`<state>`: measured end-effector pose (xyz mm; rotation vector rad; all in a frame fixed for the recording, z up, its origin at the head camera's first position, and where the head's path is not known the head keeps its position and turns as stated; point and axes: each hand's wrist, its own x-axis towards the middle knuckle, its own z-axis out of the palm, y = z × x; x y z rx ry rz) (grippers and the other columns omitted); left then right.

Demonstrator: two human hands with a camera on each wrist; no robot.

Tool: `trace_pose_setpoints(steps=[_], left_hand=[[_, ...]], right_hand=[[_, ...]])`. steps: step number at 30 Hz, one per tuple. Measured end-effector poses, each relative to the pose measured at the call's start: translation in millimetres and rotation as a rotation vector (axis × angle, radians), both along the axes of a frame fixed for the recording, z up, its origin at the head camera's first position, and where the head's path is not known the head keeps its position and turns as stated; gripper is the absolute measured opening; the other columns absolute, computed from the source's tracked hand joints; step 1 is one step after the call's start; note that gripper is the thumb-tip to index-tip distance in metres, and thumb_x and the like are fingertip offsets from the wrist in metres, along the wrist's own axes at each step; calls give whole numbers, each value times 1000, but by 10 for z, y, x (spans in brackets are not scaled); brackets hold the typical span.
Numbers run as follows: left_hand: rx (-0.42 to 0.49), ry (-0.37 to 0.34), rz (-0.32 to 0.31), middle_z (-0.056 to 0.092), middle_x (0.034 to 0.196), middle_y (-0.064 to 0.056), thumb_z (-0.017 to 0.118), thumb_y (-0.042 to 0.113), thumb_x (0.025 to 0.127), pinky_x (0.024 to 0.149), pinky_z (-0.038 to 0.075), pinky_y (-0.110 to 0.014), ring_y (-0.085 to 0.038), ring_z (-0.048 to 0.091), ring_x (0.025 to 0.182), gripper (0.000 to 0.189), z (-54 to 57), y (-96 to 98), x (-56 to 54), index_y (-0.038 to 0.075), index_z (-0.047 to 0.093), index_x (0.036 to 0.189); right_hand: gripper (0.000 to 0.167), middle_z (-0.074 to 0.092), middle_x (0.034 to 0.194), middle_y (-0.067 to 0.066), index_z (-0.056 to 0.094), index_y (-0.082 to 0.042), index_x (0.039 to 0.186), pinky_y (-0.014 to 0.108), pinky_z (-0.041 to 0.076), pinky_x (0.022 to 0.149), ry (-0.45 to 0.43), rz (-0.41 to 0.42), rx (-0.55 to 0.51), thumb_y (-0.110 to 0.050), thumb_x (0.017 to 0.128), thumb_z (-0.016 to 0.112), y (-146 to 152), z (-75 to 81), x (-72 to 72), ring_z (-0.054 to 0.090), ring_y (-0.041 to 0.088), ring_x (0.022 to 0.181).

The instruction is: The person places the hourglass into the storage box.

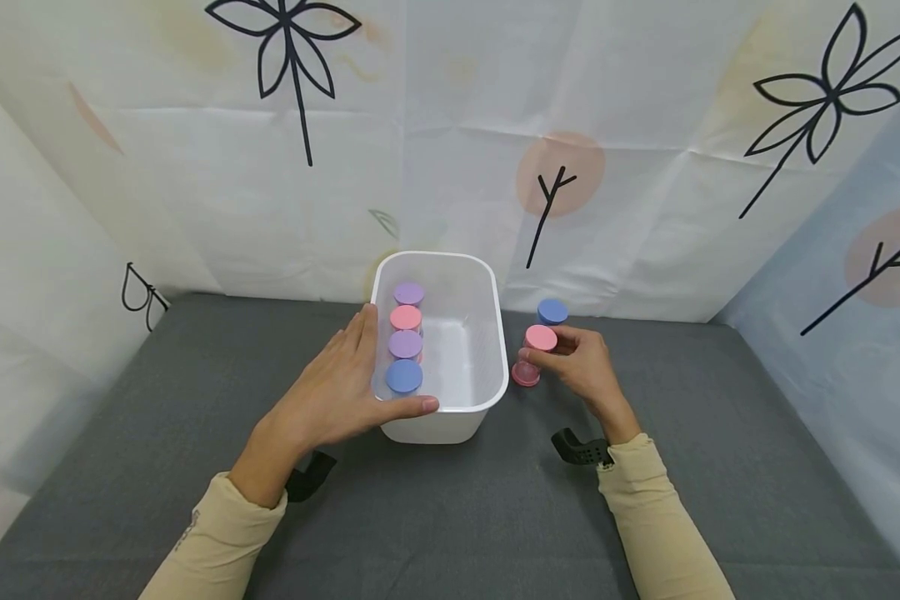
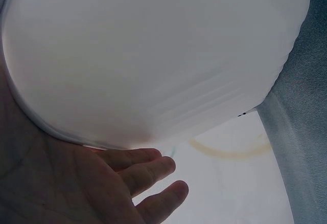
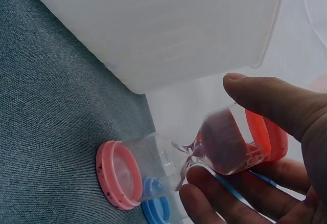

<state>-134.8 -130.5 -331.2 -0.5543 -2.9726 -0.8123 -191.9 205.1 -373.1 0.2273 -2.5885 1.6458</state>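
My right hand [image 1: 581, 362] has its thumb and fingers around the upper half of a pink-capped sand timer [image 1: 527, 379], just right of a white plastic tub [image 1: 437, 427]. In the right wrist view, the sand timer [image 3: 222, 139] has clear bulbs, a narrow waist and reddish sand in the bulb by my hand. A blue-capped sand timer [image 1: 552, 312] stands right behind it, partly hidden. My left hand [image 1: 333, 383] lies along the tub's left side, fingers straight and thumb over the near rim. Inside, along the left wall, is a row of purple, pink and blue-capped timers [image 1: 404, 377].
The tub's right half shows its bare floor [image 1: 453, 342]. A dark grey cloth [image 1: 420, 517] covers the table. Behind it hangs a white patterned sheet [image 1: 457, 167], with further sheets at both sides.
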Motion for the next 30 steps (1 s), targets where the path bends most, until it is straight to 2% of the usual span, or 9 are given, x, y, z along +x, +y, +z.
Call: trace_pose_setpoints(steps=[6,10,14,20,26,30], left_hand=[[-6,-24,5,7,168,-17,58,92,69,120,19,-52,-32,16,153,143,4,6,1,1,-3,161],[-2,-10,-1,10,167,-17,59,91,70,120,20,-52,-32,18,152,143,5,4,1,0,-1,161],[9,4,-8,12,167,-16,60,90,70,120,22,-52,-32,21,151,142,4,0,0,0,0,161],[4,-7,-6,9,168,-16,59,91,70,120,20,-52,-31,17,153,142,7,-1,0,0,-1,161],[14,10,-4,14,166,-16,59,91,70,119,23,-52,-32,23,150,142,5,0,-2,0,1,161],[7,1,-3,12,167,-16,59,91,70,119,22,-52,-32,21,151,142,5,0,-3,0,0,161]], right_hand=[[43,74,106,15,72,2,119,25,47,70,6,3,-13,-14,83,87,15,-13,-10,66,9,91],[42,73,104,10,72,2,119,24,49,71,17,10,-32,-14,82,87,13,45,13,67,10,93],[44,73,102,7,71,3,120,23,52,73,30,10,-78,-10,82,87,11,142,49,69,11,92],[42,75,95,-1,70,7,119,24,54,78,87,28,-163,-5,82,85,-5,319,137,70,13,89],[38,75,92,3,70,8,117,26,56,78,140,58,-269,3,81,83,-45,494,248,70,16,85],[39,74,94,6,70,8,117,27,57,79,165,67,-345,7,80,82,-81,608,325,71,17,84]])
